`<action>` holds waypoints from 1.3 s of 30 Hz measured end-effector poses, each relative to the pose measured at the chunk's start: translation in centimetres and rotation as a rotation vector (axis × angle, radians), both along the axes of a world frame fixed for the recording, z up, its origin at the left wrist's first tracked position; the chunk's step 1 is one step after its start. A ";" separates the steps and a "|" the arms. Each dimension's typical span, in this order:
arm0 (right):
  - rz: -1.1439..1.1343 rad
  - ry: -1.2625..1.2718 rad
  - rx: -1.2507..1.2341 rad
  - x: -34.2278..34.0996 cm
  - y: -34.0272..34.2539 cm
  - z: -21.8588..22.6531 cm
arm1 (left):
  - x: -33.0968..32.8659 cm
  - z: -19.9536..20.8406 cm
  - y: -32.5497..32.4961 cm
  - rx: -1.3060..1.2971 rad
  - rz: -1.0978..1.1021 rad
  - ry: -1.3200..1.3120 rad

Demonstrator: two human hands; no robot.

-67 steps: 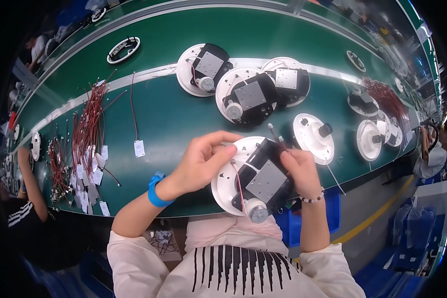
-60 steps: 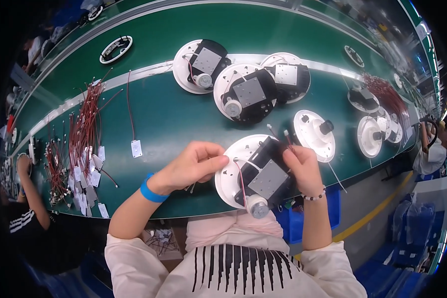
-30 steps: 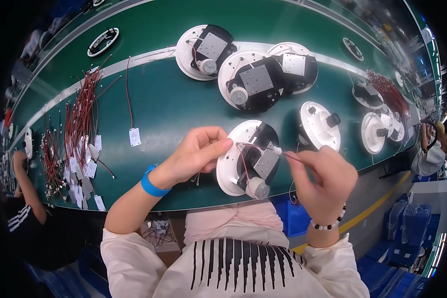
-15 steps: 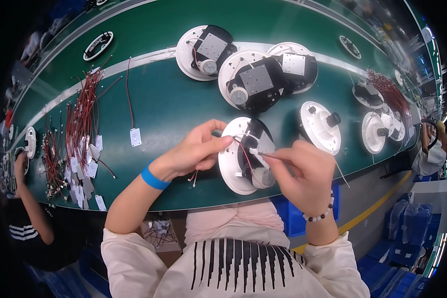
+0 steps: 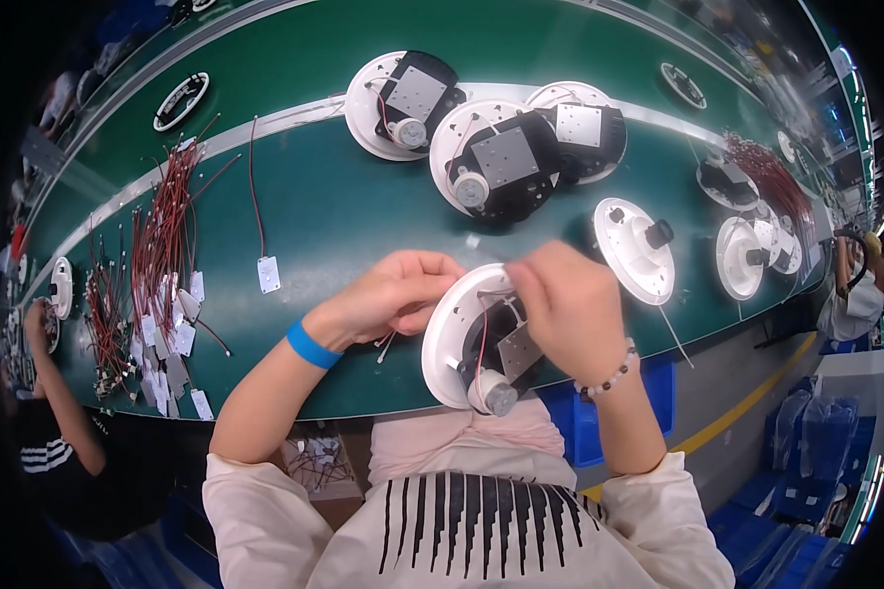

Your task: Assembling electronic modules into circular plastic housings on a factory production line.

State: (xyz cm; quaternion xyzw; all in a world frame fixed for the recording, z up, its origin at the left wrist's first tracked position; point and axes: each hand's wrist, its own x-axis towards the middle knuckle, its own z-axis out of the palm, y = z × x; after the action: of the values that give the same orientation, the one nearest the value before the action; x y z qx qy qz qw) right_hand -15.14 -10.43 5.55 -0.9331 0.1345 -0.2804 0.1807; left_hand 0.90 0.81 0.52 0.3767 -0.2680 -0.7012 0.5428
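Close to the table's near edge, a white round housing [image 5: 444,339] is tilted up, with a black plate, a grey metal square, a cylindrical motor [image 5: 496,396] and a red wire [image 5: 480,346] on its inner face. My left hand [image 5: 403,299] grips the housing's upper left rim between thumb and fingers. At the upper right rim, the fingers of my right hand [image 5: 565,309] are pinched together over the wiring side. Whatever they hold is hidden behind the hand and partly blurred.
Several similar assemblies [image 5: 502,155] lie farther back. Another white housing [image 5: 631,257] lies to the right, with more beyond it. Bundles of red wires with small white boards [image 5: 163,265] lie left, one wired board [image 5: 268,275] apart. A person's arm [image 5: 59,393] reaches in far left.
The housing has come nearer to me and tilted up. My right hand has moved up from the white connector to the upper rim. A small white piece now shows on the table behind it.
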 end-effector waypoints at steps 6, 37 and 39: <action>-0.146 -0.173 -0.121 -1.1 -0.3 1.9 | 0.0 -0.3 0.1 -0.024 0.037 0.009; 0.232 0.078 0.050 0.5 -0.1 0.5 | 0.1 0.0 0.4 0.077 0.041 -0.272; 0.295 0.050 0.152 0.7 -0.5 1.1 | 0.1 0.7 0.5 0.071 0.038 -0.305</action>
State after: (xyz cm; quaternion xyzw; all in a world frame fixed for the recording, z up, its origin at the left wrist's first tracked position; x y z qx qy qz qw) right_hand -14.47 -10.96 6.61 -0.9330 0.0214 -0.2165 0.2865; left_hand 1.04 1.31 1.19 0.5030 -0.3151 -0.6343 0.4954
